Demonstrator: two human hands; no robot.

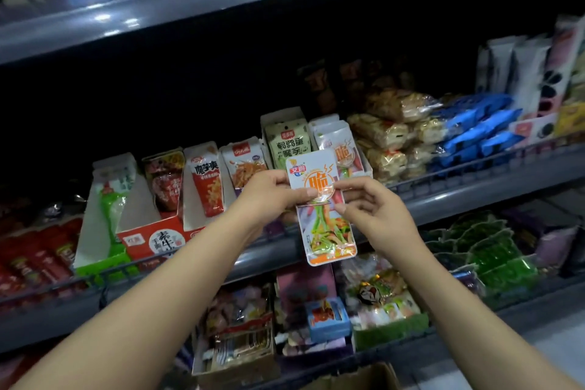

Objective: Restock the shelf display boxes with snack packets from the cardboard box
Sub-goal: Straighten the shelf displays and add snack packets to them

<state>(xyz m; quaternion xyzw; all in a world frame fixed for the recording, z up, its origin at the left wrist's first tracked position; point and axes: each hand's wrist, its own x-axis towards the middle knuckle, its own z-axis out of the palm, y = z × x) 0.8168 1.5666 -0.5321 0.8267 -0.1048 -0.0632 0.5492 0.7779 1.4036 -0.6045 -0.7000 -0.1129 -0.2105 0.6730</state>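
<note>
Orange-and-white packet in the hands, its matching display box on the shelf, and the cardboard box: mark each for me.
orange-and-white packet point(326, 231), head view, on its lower printed half.
matching display box point(367, 165), head view, on its right side wall.
cardboard box point(364, 378), head view, on its top flap at the frame's bottom edge.

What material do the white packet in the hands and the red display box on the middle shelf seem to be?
Packet: likely glossy plastic film; it shines and has a sealed flat rim. Both the left hand and the right hand pinch it.
Red display box: apparently printed cardboard, matte, with plain pale inner walls and folded edges.
</note>
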